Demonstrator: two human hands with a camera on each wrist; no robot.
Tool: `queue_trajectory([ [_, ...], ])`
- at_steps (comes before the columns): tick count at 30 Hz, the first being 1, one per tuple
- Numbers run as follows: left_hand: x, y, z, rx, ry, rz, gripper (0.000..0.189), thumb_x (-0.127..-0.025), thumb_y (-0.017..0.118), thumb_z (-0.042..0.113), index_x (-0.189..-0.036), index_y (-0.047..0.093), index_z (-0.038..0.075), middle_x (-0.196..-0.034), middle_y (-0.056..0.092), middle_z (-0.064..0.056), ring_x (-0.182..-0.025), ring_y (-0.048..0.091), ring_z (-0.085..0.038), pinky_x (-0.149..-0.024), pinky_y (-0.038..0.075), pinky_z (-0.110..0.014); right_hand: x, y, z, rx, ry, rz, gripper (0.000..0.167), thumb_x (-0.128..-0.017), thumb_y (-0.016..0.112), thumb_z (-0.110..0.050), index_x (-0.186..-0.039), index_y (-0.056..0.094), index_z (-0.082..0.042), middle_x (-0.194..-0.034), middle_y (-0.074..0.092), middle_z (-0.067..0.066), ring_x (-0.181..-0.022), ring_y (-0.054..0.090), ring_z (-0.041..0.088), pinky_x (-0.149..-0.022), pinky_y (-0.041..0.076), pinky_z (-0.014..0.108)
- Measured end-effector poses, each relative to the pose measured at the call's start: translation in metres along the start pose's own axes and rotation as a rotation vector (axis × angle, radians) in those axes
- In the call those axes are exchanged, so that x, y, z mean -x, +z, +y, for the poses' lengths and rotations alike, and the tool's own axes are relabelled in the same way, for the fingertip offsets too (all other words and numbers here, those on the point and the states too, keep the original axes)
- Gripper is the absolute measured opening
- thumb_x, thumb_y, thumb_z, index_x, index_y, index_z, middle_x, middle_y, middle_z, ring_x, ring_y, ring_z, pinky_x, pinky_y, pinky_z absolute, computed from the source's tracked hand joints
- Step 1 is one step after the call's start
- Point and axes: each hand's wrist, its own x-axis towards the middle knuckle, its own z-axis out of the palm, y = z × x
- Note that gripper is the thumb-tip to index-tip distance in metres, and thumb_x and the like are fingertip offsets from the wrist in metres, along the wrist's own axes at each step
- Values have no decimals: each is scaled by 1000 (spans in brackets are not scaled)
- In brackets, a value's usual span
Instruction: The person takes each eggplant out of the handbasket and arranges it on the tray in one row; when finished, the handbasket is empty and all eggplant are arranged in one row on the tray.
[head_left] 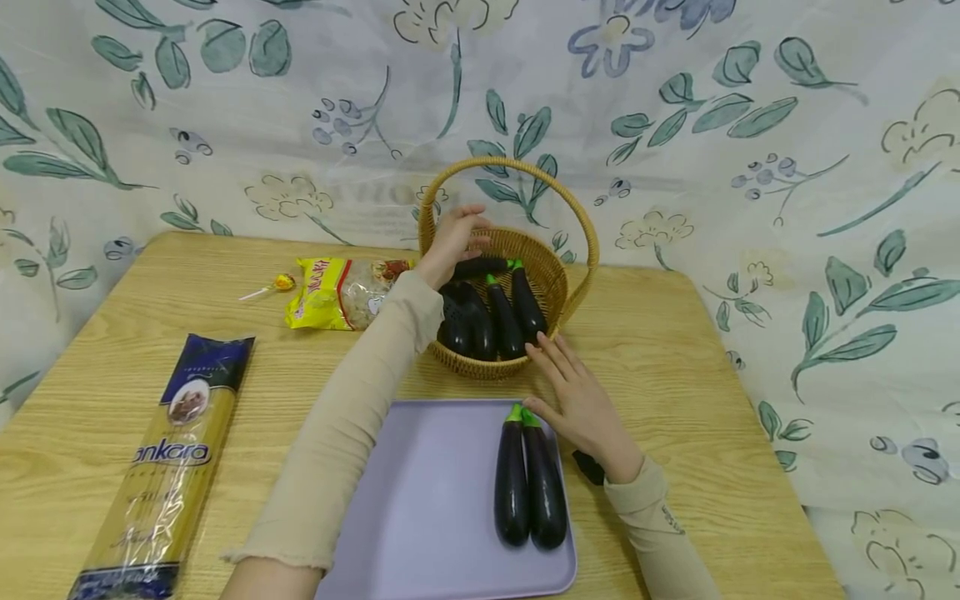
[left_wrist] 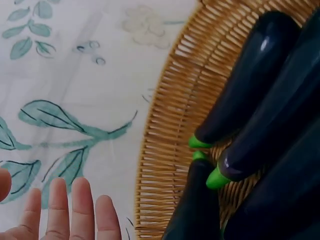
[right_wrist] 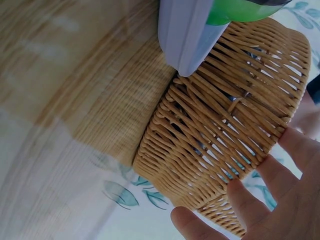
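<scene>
A wicker basket (head_left: 486,367) with a tall arched handle holds several dark eggplants (head_left: 504,321) with green stems. My left hand (head_left: 454,243) is over the basket's left side by the handle, its fingers extended and nothing held; the left wrist view shows those fingers (left_wrist: 81,210) beside the woven rim. With straight fingers, my right hand (head_left: 581,407) touches the front right rim, and the right wrist view has its fingertips against the wicker wall (right_wrist: 225,125). Two more eggplants (head_left: 512,483) lie side by side on the lilac tray (head_left: 427,500), at its right edge.
A yellow-ended clear food packet (head_left: 322,292) lies left of the basket, partly behind my left arm, with a lollipop (head_left: 282,283) beside it. A spaghetti pack (head_left: 161,467) lies at the left. Beneath my right wrist a black object (head_left: 589,467) is partly hidden.
</scene>
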Motion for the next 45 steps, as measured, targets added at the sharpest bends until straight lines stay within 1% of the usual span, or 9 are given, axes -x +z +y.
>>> queue_trajectory([
  [3, -3, -1, -1, -26, 23, 9, 43, -103, 41, 17, -145, 43, 12, -142, 48, -11, -127, 50, -33, -105, 42, -44, 0, 1, 0, -2, 5, -4, 74, -94, 57, -46, -155, 25, -19, -163, 19, 7, -151, 14, 32, -114, 27, 56],
  [8, -9, -5, -6, -103, 41, 34, 42, -103, 40, 18, -145, 43, 12, -143, 48, -10, -129, 48, -32, -99, 42, -40, 0, 2, -1, -5, 2, -2, 74, -94, 58, -45, -155, 26, -18, -163, 19, 7, -150, 15, 32, -115, 27, 56],
  [16, -16, -8, -18, -263, 70, 71, 41, -103, 43, 19, -141, 45, 7, -146, 45, -11, -132, 45, -29, -110, 36, -42, 0, 1, 1, -6, -6, 4, 73, -96, 47, -56, -154, 27, -17, -162, 20, 8, -150, 15, 32, -114, 28, 56],
  [25, -22, -7, -35, -529, -88, -103, 52, -100, 47, 21, -149, 36, 8, -155, 34, -9, -141, 35, -28, -114, 33, -43, 0, -1, 2, -11, 9, -8, 74, -94, 59, -44, -155, 26, -19, -163, 19, 6, -151, 14, 31, -113, 28, 58],
  [29, -22, -6, -43, -607, -81, -117, 57, -97, 53, 18, -149, 33, 6, -156, 32, -11, -140, 36, -30, -113, 35, -44, 0, 1, 3, -10, 2, -10, 73, -95, 53, -50, -155, 25, -19, -163, 19, 5, -151, 14, 31, -114, 28, 57],
  [33, -21, -7, -47, -601, -60, -82, 58, -95, 57, 13, -148, 35, 7, -154, 35, -12, -139, 37, -31, -111, 37, -44, 0, 1, 2, -17, -4, -9, 73, -96, 48, -55, -155, 25, -19, -163, 19, 5, -151, 14, 31, -114, 28, 56],
  [36, -19, -8, -46, -559, -61, -65, 57, -94, 58, 12, -148, 37, 10, -152, 37, -12, -138, 39, -30, -110, 39, -44, 0, 0, 1, -22, -8, -7, 73, -95, 52, -51, -155, 26, -18, -163, 19, 7, -150, 14, 32, -114, 28, 57],
  [41, -15, -8, -42, -476, -23, -62, 54, -95, 58, 16, -146, 41, 13, -151, 40, -11, -135, 43, -30, -108, 40, -45, 0, -1, 0, -20, -3, -6, 74, -94, 59, -44, -154, 27, -17, -163, 20, 8, -150, 14, 33, -114, 27, 57],
  [45, -5, -6, -39, -393, -3, -77, 52, -96, 58, 19, -146, 43, 16, -152, 39, -8, -135, 42, -28, -110, 38, -46, 0, -1, 0, -14, -7, -1, 73, -95, 54, -49, -154, 27, -17, -162, 21, 9, -150, 15, 33, -114, 28, 57],
])
